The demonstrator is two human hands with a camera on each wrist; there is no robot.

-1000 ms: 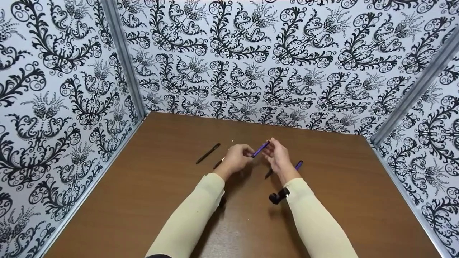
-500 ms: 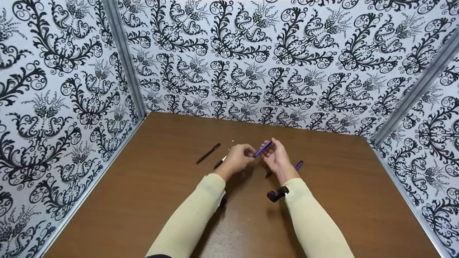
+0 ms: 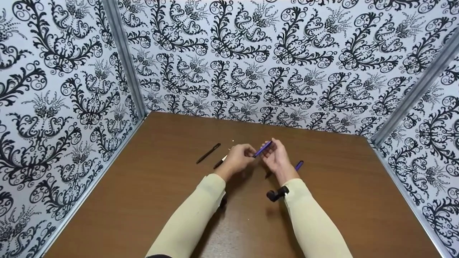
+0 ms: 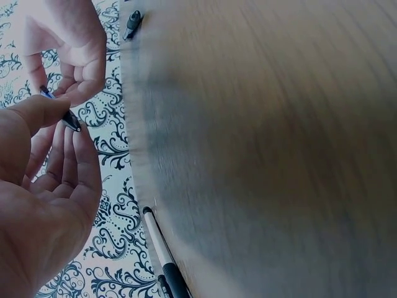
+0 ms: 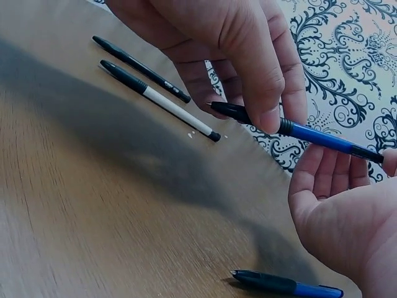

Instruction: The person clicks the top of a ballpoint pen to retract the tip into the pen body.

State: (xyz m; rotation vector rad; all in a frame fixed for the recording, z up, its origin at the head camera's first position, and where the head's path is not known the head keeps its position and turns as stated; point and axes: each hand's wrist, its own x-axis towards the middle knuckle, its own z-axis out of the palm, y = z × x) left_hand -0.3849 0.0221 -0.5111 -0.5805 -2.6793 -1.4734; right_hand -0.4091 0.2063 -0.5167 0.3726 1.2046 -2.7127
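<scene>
A blue ballpoint pen (image 5: 322, 138) with a black grip is held above the table between both hands. My left hand (image 3: 238, 157) pinches its black grip between thumb and fingertips, and the small writing point shows past them in the right wrist view. At the pen's other end is my right hand (image 3: 279, 156), palm turned up, with fingertips on the black rear end and the other fingers loosely bent. Another blue pen (image 5: 288, 285) lies on the table, partly hidden behind my right wrist in the head view.
Left of the hands, a black pen (image 3: 208, 153) and a white pen with a black grip (image 5: 170, 107) lie side by side on the brown table (image 3: 161, 200). Tiny white specks (image 5: 191, 135) are near the white pen. Patterned walls (image 3: 244, 64) enclose the back and sides.
My right hand has turned slightly more palm up and its wrist shifted a little left. The held pen moved slightly right early on. Over the last half second almost nothing differs.
</scene>
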